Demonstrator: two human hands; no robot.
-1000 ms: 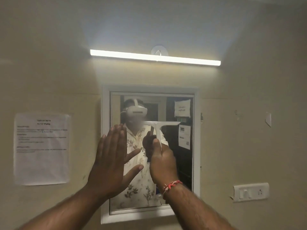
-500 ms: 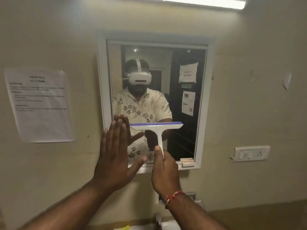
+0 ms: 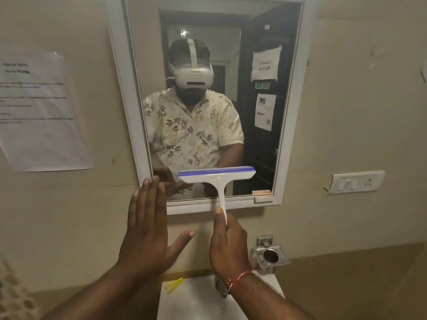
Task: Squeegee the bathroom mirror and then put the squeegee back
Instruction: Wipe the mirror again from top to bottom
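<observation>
A white squeegee (image 3: 217, 176) with a blue blade lies flat against the lower part of the mirror (image 3: 261, 144), just above the white frame's bottom edge. My right hand (image 3: 228, 245) grips its handle from below, thumb along the stem. My left hand (image 3: 147, 225) is flat with fingers together, fingertips at the mirror frame's lower left corner, holding nothing. The mirror reflects a person wearing a white headset and a floral shirt.
A paper notice (image 3: 39, 112) is taped to the wall left of the mirror. A switch plate (image 3: 355, 182) sits on the right. Below are a metal holder (image 3: 269, 256), a white sink (image 3: 196, 301) and a small yellow item (image 3: 173, 285).
My right hand has drawn the squeegee down the mirror from mid-height to near the bottom edge. My left hand has slid down with it, and the view has tilted downward.
</observation>
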